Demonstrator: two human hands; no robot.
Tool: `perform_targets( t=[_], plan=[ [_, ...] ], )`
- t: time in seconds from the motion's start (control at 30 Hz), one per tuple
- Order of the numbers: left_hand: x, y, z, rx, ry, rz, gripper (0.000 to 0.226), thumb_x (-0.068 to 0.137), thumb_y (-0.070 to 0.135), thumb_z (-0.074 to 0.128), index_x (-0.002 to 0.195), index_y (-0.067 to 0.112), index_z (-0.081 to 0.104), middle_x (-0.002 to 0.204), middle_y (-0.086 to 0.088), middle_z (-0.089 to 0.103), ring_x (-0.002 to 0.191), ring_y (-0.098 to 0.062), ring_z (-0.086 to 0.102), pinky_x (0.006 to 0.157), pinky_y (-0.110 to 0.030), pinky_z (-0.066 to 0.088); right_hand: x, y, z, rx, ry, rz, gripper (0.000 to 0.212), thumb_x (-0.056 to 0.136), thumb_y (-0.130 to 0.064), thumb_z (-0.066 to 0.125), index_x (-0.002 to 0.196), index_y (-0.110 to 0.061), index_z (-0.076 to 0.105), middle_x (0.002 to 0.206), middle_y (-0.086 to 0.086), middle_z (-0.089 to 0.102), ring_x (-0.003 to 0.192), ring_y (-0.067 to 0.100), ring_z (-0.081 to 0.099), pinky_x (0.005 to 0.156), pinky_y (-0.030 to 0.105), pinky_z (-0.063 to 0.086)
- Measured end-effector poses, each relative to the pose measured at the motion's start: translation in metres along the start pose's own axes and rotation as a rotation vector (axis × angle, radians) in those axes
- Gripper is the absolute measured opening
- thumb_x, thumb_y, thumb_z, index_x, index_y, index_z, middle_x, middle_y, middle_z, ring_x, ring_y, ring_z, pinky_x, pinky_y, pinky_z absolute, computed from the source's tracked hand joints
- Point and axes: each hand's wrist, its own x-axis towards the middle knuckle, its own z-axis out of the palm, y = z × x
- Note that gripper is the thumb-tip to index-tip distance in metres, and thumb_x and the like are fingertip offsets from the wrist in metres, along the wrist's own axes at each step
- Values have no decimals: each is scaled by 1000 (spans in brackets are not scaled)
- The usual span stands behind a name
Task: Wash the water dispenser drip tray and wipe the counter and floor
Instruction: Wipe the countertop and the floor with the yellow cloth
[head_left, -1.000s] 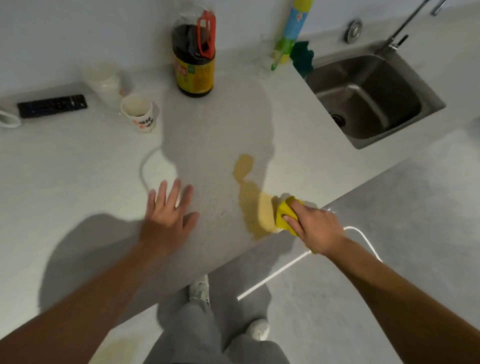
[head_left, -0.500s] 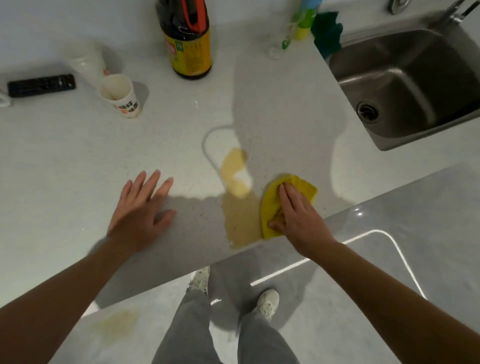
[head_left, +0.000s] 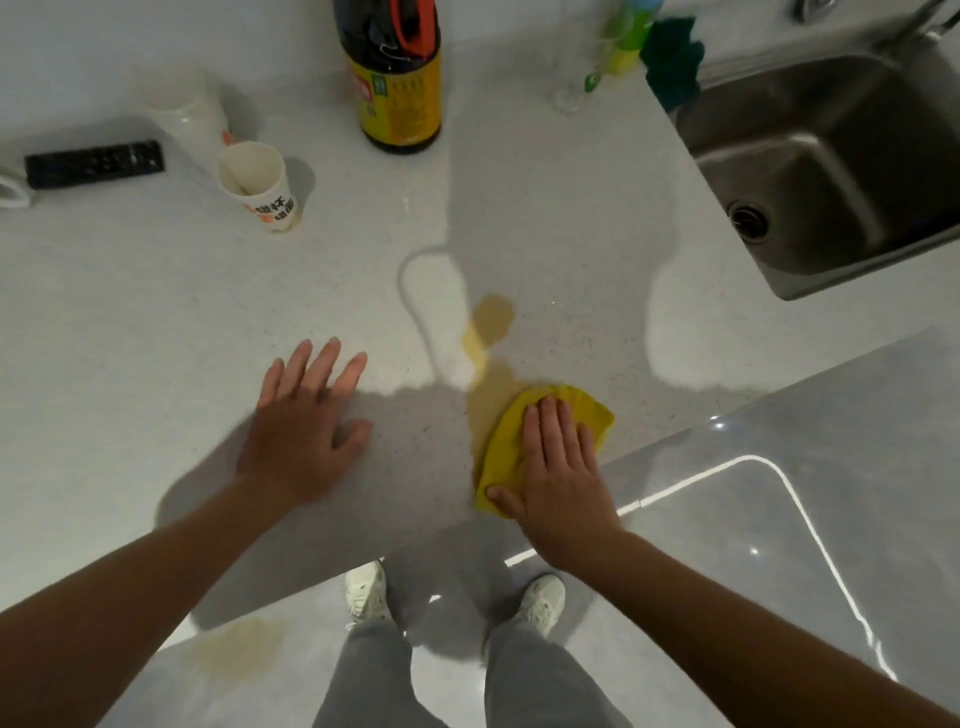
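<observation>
Fingers (head_left: 553, 431) of right hand (head_left: 558, 483) extended flat, pressing yellow cloth (head_left: 506, 441) onto brown spill (head_left: 488, 332) near counter (head_left: 130, 338) edge. Left hand (head_left: 301, 431) open, splayed flat, well left of cloth.

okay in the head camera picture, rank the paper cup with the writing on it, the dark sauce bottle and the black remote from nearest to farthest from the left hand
Measured from the left hand, flat on the counter:
1. Paper cup, beyond the hand and slightly left.
2. Sauce bottle, at the back, to the hand's right.
3. Remote, far left near the wall.
The bottle and remote are fairly close; the cup is clearly nearest.
</observation>
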Motion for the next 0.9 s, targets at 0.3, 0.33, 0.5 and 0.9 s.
perform_targets(
  t=[0.3, 0.33, 0.5, 0.9],
  plan=[
    [1, -3, 1, -20, 20, 20, 77, 93, 56, 48, 162, 25, 32, 169, -12, 30, 155, -43, 25, 126, -60, 17, 89, -60, -14, 228, 190, 487, 112, 88, -80, 36, 163, -1, 10, 171, 24, 9, 158, 42, 6, 125, 60, 7],
    [1, -4, 2, -23, 25, 18, 78, 93, 56, 49, 162, 26, 32, 169, -12, 30, 155, -43, 25, 126, -60, 17, 99, -53, -18, 219, 230, 469, 111, 88, -78, 43, 162, 0, 14, 170, 24, 13, 158, 42, 10, 124, 61, 10],
    [2, -8, 9, -50, 38, 22, 80, 93, 61, 47, 164, 30, 26, 171, -9, 26, 158, -40, 20, 128, -58, 15, 153, -2, -55, 106, 211, 196, 109, 86, -70, 62, 161, -2, 24, 170, 23, 16, 158, 39, 13, 122, 57, 12],
    [1, -9, 0, -8, 18, 8, 77, 95, 63, 45, 163, 30, 27, 170, -6, 28, 159, -34, 18, 128, -54, 16, 225, -3, -100, 337, 217, 1, 53, 105, -39, 48, 150, -12, 38, 157, 12, 36, 139, 38, 40, 115, 51, 35]
  ],
)
